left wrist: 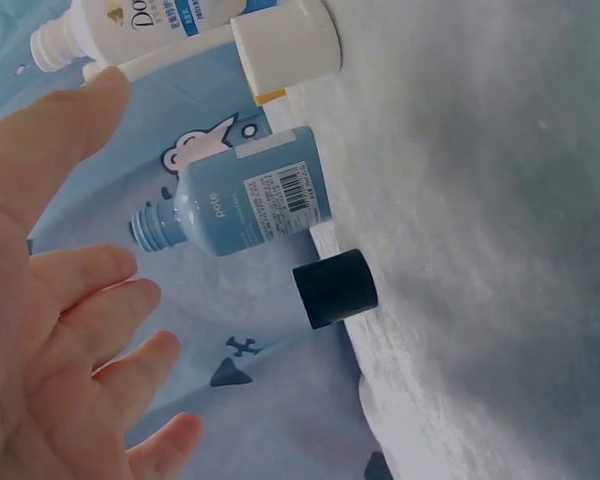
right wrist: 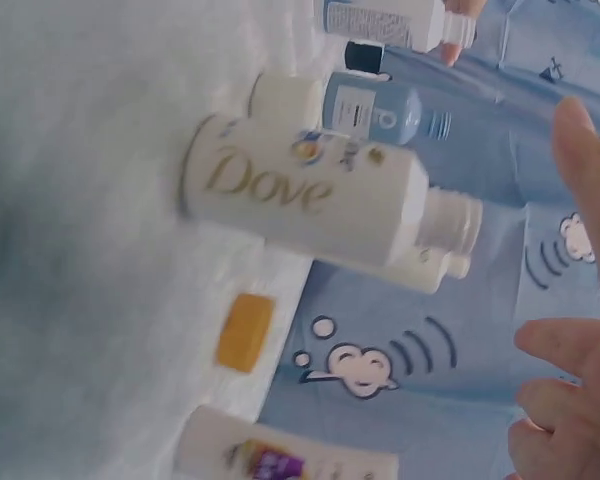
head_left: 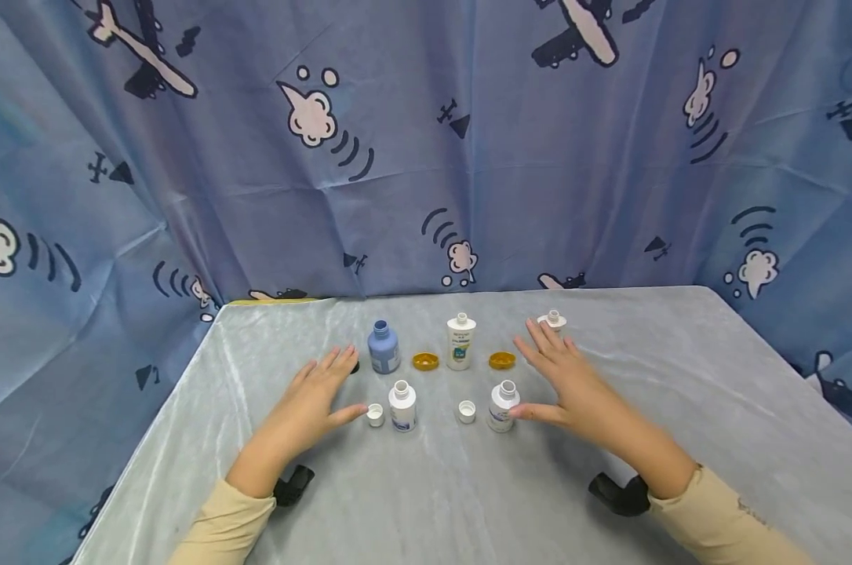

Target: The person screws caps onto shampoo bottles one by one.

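With fingers spread and holding nothing, my left hand hovers left of a white cap and an uncapped white bottle. Behind it stands an uncapped blue bottle; its black cap is mostly hidden by the fingers in the head view. My right hand, also spread and holding nothing, is beside an uncapped white Dove bottle. The thumb overlaps this bottle in the head view, and contact is unclear. Behind the right fingers, a white bottle is partly covered.
An uncapped white bottle stands at the back middle, between two amber caps, one left and one right. Another white cap sits between the front bottles. A patterned blue curtain hangs behind the grey-covered table.
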The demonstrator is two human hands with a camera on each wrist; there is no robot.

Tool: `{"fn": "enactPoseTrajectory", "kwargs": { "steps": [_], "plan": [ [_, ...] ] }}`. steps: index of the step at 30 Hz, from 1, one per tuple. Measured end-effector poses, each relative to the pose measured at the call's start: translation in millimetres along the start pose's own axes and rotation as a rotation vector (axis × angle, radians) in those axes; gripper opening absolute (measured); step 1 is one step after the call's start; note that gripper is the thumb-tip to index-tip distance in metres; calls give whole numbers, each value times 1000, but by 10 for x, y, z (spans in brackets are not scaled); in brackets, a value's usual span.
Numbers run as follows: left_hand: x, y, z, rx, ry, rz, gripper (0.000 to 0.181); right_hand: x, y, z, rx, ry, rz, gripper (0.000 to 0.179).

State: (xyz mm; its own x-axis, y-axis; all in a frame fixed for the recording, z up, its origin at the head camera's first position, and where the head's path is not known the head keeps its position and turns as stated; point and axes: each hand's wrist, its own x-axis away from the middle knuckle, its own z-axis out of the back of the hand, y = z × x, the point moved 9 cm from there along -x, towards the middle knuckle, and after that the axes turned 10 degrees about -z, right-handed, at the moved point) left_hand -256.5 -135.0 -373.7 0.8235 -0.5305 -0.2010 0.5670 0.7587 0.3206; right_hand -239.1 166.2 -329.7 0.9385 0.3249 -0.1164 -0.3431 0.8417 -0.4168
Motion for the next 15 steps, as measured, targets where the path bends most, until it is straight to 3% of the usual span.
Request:
{"fn": "enactPoseTrajectory", "kwargs": {
  "steps": [15],
  "plan": [
    [-4, 74, -62, 34, -20, -27, 85, 3, -503, -180, 0, 33, 116, 92]
  ]
}}
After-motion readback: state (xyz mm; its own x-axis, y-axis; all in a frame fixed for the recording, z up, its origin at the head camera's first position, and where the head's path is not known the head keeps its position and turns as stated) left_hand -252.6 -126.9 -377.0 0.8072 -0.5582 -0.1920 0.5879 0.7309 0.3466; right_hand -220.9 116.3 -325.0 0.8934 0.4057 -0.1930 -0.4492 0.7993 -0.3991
